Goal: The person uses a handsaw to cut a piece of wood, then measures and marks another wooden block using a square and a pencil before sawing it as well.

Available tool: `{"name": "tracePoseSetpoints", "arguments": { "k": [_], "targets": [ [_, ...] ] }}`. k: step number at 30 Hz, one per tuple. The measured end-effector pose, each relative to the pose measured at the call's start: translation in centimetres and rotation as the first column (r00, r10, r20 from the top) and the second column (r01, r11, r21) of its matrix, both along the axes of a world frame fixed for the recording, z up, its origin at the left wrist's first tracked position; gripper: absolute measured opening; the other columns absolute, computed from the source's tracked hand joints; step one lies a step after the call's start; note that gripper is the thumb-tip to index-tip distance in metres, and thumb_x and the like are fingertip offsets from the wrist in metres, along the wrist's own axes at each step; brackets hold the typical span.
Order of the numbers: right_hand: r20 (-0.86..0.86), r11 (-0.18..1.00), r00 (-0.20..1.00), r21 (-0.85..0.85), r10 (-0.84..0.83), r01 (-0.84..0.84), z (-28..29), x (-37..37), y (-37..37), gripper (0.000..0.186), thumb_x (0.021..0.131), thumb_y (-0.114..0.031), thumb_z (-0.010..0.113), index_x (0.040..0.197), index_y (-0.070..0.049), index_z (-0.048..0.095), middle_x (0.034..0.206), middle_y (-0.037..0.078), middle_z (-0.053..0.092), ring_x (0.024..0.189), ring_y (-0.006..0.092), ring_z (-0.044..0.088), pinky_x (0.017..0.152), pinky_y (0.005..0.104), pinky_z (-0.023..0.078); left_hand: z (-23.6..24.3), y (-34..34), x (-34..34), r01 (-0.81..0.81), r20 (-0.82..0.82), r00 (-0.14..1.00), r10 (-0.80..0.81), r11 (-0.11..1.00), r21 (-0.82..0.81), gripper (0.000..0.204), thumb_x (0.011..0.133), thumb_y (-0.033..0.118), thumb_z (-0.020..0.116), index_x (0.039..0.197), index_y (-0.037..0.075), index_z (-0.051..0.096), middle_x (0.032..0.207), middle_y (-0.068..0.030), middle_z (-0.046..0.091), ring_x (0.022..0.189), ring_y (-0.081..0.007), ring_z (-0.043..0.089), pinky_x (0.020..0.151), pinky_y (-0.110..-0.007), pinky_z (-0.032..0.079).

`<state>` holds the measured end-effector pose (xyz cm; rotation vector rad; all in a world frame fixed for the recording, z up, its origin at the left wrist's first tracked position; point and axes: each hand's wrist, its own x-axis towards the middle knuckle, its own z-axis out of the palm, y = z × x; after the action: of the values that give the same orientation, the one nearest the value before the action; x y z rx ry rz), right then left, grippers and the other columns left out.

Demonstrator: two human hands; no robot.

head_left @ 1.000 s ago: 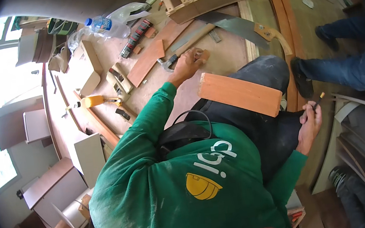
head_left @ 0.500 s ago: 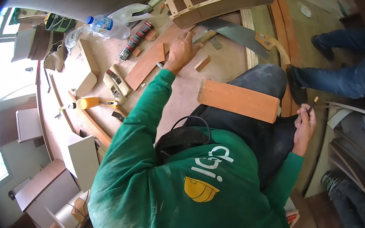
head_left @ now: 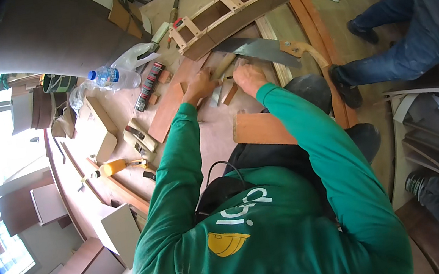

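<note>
My left hand (head_left: pixel 199 87) is curled closed over the long reddish board (head_left: pixel 174 107) on the work surface. What it grips is unclear; a thin metal blade (head_left: pixel 216 96) shows just beside its fingers. A wooden handle (head_left: pixel 223 65) lies just beyond. Close by on the right, my right hand (head_left: pixel 250 78) is closed, with the dark end of a pencil (head_left: pixel 229 78) showing at its fingers. Between the hands lies a small wood block (head_left: pixel 230 94). Another reddish board (head_left: pixel 263 129) rests across my lap, partly under my right forearm.
A handsaw (head_left: pixel 266 50) lies beyond my right hand, below a slatted wooden frame (head_left: pixel 231 16). To the left are a sealant tube (head_left: pixel 149 86), a hand plane (head_left: pixel 139 139), a water bottle (head_left: pixel 106 75) and a yellow-handled tool (head_left: pixel 112 167). A person's legs (head_left: pixel 388 70) are at the right.
My right hand has come from beside my right knee up to the work surface, next to the left. My left hand has drawn back and curled closed. The whole view has shifted.
</note>
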<state>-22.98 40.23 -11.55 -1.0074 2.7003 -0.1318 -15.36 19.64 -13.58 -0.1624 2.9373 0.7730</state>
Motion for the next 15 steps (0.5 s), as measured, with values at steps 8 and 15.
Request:
{"name": "tracePoseSetpoints", "arguments": {
  "k": [8,15],
  "targets": [
    [-0.020,0.998,0.999,-0.052,-0.037,0.036,-0.4,0.9,-0.7,0.018,0.098,-0.006,0.063,0.105,-0.002,0.079,0.121,0.021,0.071,0.096,0.0338,0.080,0.077,0.0445,0.066,3.0,-1.5,4.7,-0.206,-0.066,0.978,0.197,0.955,-0.213,0.052,0.088,0.031,0.082,0.126,0.001,0.065,0.112,-0.0254,0.072,0.108,-0.0441,0.070,0.095,-0.054,0.054],
    [0.004,0.975,0.994,-0.193,-0.113,0.112,-0.9,0.5,0.3,0.021,0.089,-0.011,0.073,0.106,0.000,0.078,0.119,0.026,0.074,0.096,0.0391,0.079,0.083,0.0460,0.065,13.9,4.5,8.1,0.073,-0.233,0.972,-0.031,0.982,0.172,0.045,0.094,0.025,0.081,0.130,0.003,0.065,0.117,-0.0180,0.071,0.114,-0.0394,0.067,0.099,-0.049,0.054]
  ]
}}
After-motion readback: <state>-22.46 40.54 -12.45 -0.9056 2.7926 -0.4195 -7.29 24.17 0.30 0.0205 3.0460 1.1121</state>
